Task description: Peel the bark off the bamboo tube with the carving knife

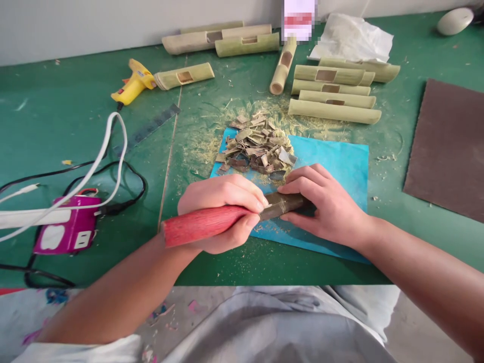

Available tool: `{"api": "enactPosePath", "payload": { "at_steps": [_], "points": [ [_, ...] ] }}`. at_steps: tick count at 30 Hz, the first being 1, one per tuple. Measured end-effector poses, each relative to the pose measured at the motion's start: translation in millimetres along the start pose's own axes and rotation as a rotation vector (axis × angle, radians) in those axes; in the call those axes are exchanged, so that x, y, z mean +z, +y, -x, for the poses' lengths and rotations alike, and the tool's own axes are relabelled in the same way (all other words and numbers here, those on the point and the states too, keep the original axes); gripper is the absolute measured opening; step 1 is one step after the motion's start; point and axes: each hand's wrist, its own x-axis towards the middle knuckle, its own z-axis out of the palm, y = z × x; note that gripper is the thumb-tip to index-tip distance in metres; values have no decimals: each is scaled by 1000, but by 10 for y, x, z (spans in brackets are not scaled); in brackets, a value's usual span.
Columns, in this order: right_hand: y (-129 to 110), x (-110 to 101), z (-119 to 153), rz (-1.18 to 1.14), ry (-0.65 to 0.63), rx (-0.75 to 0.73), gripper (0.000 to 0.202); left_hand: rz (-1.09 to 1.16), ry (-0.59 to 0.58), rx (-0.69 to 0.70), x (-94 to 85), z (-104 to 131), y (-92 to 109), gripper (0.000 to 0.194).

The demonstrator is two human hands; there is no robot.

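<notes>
My left hand (223, 201) is closed round a tool with a thick red handle (204, 225), its tip hidden at my fingertips. My right hand (321, 201) grips a dark bamboo piece (280, 205) from its right end. The fingertips of my left hand meet the bamboo's left end. Beneath lies a blue sheet (328, 164) on the green table (212, 267). A heap of bamboo chips (260, 143) sits on the sheet's upper left, just beyond my hands, with pale sawdust around it.
Cut bamboo tubes (335, 111) lie at the back. A yellow glue gun (132, 85), a ruler (151, 128), white and black cables and a purple power socket (68, 227) are at left. A brown sheet (448, 151) lies at right, crumpled white paper (353, 38) behind.
</notes>
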Motion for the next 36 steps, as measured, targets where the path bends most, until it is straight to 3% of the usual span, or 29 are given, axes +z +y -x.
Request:
{"api": "enactPosePath", "payload": {
  "at_steps": [5,13,22,28,36],
  "points": [
    [1,7,7,6,-4,-1,27,36,-83,-23,-1,1,-37,8],
    [6,0,20,11,-8,-24,26,77,-79,59,-4,18,19,14],
    [11,3,14,9,3,-24,25,58,113,19,3,108,-19,9],
    [14,11,8,2,5,-16,27,58,-4,8,15,48,-44,6],
    [7,7,-4,6,11,-11,26,8,-5,-48,6,55,-63,10]
  ]
}}
